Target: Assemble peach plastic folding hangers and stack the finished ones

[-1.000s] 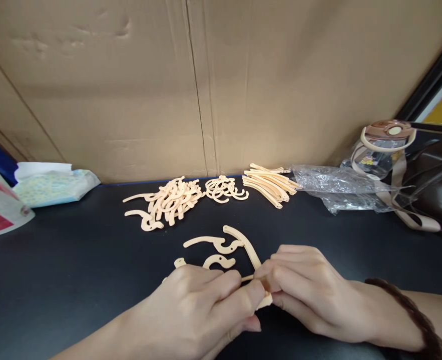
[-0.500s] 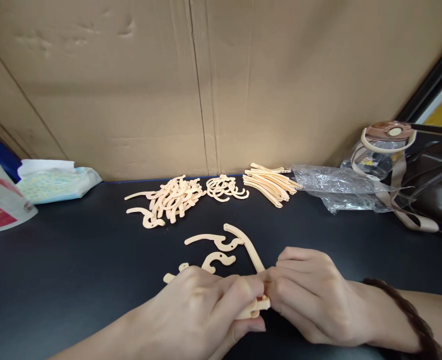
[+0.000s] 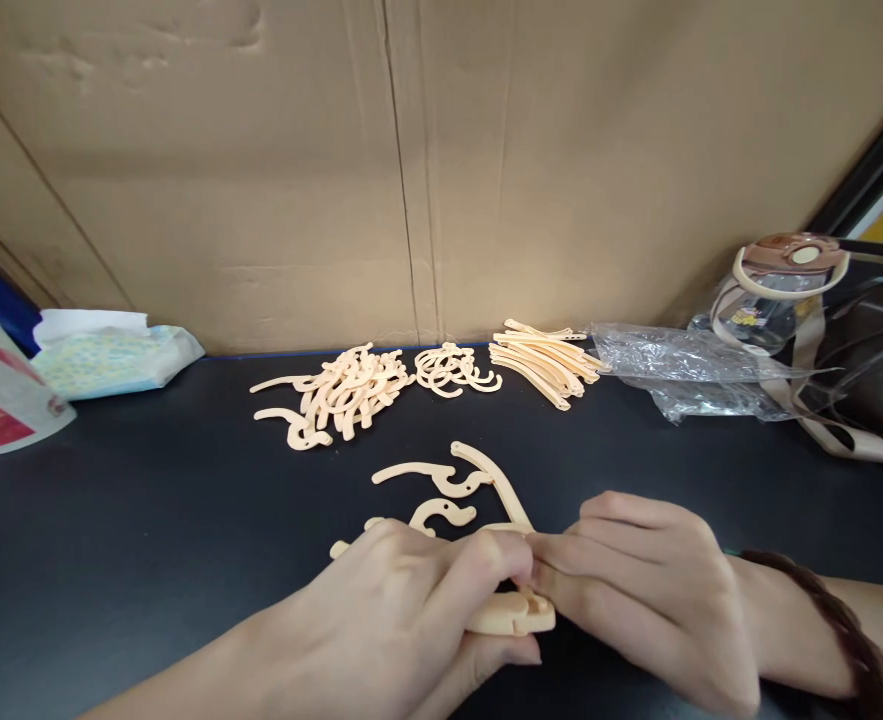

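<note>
Wooden piece [image 3: 514,614] more exposed than before; left hand [image 3: 403,610], right hand [image 3: 643,595] on it

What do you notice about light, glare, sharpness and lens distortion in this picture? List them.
Head view: soft, even light, only faint shadow under the left hand and right hand gripping the cream piece; glare on the plastic bag; the table bows slightly at its far edge, a wide-lens effect; little blur.
</note>
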Tool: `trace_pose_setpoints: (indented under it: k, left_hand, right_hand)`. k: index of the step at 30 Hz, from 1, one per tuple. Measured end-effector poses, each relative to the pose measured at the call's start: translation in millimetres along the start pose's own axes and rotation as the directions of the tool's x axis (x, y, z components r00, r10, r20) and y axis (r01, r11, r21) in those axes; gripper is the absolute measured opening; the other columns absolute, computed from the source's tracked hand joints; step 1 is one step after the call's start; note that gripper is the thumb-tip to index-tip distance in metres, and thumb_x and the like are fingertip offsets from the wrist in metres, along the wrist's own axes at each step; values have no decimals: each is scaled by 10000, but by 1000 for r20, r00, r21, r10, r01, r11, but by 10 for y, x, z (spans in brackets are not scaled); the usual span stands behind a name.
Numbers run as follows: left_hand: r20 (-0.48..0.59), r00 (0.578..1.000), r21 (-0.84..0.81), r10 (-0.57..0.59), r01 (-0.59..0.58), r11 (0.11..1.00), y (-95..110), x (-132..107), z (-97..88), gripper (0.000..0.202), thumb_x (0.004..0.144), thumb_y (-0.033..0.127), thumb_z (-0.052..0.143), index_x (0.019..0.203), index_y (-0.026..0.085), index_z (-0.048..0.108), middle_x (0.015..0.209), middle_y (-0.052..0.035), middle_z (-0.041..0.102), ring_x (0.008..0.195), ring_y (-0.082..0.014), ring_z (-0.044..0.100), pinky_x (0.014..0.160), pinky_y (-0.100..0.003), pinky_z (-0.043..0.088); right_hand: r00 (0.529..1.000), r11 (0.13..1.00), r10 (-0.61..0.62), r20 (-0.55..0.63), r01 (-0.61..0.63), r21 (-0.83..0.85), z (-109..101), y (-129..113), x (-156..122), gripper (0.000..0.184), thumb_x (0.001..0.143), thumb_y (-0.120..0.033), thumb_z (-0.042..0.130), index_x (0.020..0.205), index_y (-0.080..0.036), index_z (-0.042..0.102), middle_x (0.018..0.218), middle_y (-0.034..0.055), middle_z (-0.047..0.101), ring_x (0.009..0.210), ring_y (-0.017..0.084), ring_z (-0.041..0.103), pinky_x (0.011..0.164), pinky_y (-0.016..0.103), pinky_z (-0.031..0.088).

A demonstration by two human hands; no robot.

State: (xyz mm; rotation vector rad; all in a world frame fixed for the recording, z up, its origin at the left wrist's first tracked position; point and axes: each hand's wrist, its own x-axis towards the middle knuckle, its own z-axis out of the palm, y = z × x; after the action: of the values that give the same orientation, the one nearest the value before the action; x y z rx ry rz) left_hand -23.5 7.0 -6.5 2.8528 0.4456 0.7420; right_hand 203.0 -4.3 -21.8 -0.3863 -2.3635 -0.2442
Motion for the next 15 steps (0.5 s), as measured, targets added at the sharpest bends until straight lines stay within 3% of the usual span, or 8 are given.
trace_pose_setpoints:
  k: [5,11,15]
  left_hand:
    - [-76,995,176,61,-47,983,-48,-7,-28,116,1014,164,396,917,172,459,689,36,570,519,-102,513,458,-229,385]
    - [-209,976,369,63,19,929,-105,-5,-41,130,982,127,468,866,170,507,721,25,638,575,-113,604,494,-248,428]
    - [-261,963,401,75,38,915,-100,-10,-67,117,969,112,469,879,156,530,722,16,664,604,-109,646,502,-238,437]
  right_hand:
    - [986,987,163,29,-163,2,-70,59,33,150,986,-156,482,961,-141,630,825,32,705,674,122,574,598,282,413]
    - [990,990,141,-9,-141,-29,-111,151,49,176,937,-105,536,1092,-142,609,915,53,722,713,145,568,611,302,427]
    - [996,987,88,-19,-89,-136,-176,50,-87,206,965,-156,494,1115,-195,630,968,55,725,814,165,620,686,322,482]
